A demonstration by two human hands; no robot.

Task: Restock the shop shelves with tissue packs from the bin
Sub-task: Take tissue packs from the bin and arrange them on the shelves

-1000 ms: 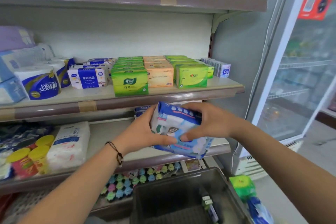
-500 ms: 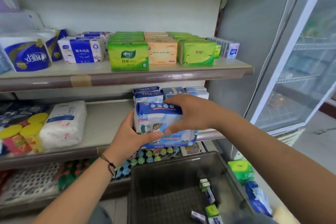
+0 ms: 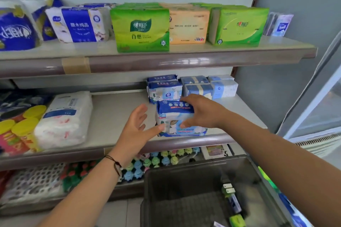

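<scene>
- Blue-and-white tissue pack [image 3: 177, 118] is standing at the front edge of the middle shelf [image 3: 118, 116], just ahead of the matching packs [image 3: 164, 86] lined up at the back.
- Step in hand, as I read it: setting this pack down on the shelf, the placing part of the restock.
- My right hand [image 3: 198, 111] is on it, fingers curled over the top and thumb down the front face, clamped on the wrapper.
- My left hand [image 3: 137, 127] is spread, fingers apart and relaxed, thumb tip just touching the pack's lower left corner; it grips nothing.
- Both forearms reach up and forward from below, the right one crossing above the bin [image 3: 184, 177].
- Next move calls for a nudge backward so the pack sits flush against its row, then letting go with the right.
- After that, down into the grey bin, where a few small packs [image 3: 234, 201] lie near the right wall.
- Soft wrapper, so I reckon a gentle push, or it will tip over.
</scene>
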